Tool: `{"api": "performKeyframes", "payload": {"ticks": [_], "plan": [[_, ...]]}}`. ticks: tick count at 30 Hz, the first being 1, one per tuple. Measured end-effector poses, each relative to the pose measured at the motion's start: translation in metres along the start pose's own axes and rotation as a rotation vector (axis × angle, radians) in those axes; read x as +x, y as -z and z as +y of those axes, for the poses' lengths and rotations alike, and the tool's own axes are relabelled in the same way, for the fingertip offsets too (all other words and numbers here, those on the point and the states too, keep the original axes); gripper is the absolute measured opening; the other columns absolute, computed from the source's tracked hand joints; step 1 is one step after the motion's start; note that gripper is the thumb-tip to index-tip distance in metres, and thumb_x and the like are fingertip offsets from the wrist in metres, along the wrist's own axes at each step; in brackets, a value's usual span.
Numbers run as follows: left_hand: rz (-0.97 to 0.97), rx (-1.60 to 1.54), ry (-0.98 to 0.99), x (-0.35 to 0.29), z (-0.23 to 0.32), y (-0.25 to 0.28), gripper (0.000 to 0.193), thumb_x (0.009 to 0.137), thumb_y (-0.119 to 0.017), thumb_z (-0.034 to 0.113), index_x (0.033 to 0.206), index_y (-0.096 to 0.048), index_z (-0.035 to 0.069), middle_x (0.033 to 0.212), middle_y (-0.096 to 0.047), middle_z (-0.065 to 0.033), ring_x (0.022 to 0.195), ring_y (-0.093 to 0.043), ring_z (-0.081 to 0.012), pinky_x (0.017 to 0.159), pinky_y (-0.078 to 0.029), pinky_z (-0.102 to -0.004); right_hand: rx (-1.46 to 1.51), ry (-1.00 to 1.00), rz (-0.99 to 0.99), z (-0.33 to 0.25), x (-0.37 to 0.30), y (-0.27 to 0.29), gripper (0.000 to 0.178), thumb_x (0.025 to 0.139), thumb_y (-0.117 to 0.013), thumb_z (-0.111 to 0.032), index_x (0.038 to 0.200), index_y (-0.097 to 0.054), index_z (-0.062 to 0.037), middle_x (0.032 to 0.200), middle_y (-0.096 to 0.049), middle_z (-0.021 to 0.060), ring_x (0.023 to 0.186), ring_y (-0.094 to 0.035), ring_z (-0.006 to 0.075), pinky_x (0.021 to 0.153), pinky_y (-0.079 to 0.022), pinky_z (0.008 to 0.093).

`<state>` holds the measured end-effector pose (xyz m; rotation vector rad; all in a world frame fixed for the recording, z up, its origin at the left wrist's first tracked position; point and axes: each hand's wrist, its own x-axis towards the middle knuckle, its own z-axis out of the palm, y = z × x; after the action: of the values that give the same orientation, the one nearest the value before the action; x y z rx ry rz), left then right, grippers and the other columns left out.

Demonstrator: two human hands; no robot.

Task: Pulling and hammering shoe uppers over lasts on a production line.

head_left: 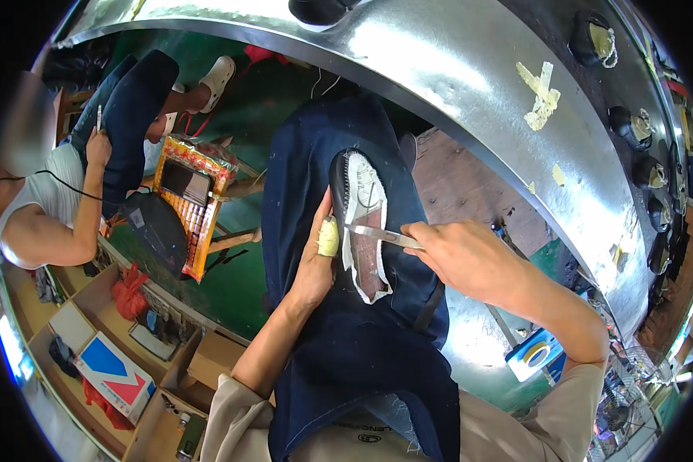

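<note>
A black shoe upper lies sole side up on my lap, over dark blue cloth. White lining edges with dark stitches run round its toe, a loose dark thread lies across it, and a reddish-brown inner sole shows in the middle. My left hand grips the shoe's left side. Its thumb wears a yellow wrap, and the other fingers are mostly hidden. With my right hand I hold a slim flat silver metal tool. The tool's tip touches or nearly touches the shoe's left inner edge.
A shiny metal table curves past my knees, with several black shoes along its far right. At left a seated co-worker holds a slim tool by a small stand bearing a phone. Wooden compartments fill the lower left.
</note>
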<state>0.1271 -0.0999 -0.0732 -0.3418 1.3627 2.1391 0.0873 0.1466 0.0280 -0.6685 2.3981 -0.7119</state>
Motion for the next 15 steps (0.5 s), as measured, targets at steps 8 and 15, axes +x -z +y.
{"api": "performKeyframes", "payload": {"ticks": [8,15], "plan": [[-0.095,-0.39,0.074,-0.012,-0.008,0.033,0.066,0.111,-0.04,0.044,0.167,-0.018,0.016,0.163,-0.037,-0.0078,0.149,-0.036,-0.0248,0.124,-0.027,-0.0429,-0.163,0.036,0.058,-0.027,0.018,-0.033,0.032,0.103,-0.062,-0.029,0.087,-0.057,-0.0018,0.064,-0.064,0.0114,0.058,-0.07,0.0273,0.051,-0.054,0.0352],[0.191,-0.047,0.018,-0.006,-0.052,0.057,0.065,0.112,-0.041,0.043,0.166,-0.019,0.013,0.161,-0.039,-0.0094,0.146,-0.038,-0.023,0.122,-0.029,-0.0417,0.227,-0.168,0.381,-0.039,0.031,-0.107,0.039,0.102,-0.064,-0.037,0.087,-0.057,-0.0014,0.068,-0.068,0.0145,0.06,-0.07,0.0339,0.054,-0.055,0.0414]]}}
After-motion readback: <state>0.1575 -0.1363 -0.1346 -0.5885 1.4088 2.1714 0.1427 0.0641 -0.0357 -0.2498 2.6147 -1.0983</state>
